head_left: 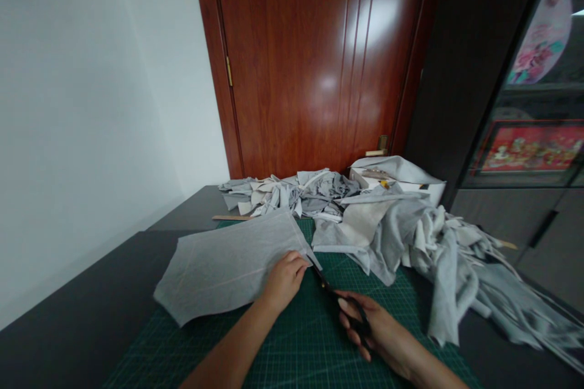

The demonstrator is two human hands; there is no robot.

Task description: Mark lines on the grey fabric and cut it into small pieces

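A large grey piece of fabric (228,264), marked with faint pale lines, lies partly raised over the green cutting mat (292,346). Near its right end, my left hand (285,279) pinches the edge between closed fingers. My right hand (365,319) grips a pair of black-handled scissors (326,285), fingers through the loops. The scissors' blades point up and left, with their tips at the fabric's right edge, just beside my left fingertips. A narrow strip along that edge stands slightly apart from the main piece. How far the blades are apart is hard to make out.
Heaped grey and white fabric scraps (314,191) line the back of the dark table (91,310). More grey cloth (410,237) is piled on the right, in front of a white box (435,191). A wooden strip (230,217) lies behind the mat. A brown door (296,73) stands beyond.
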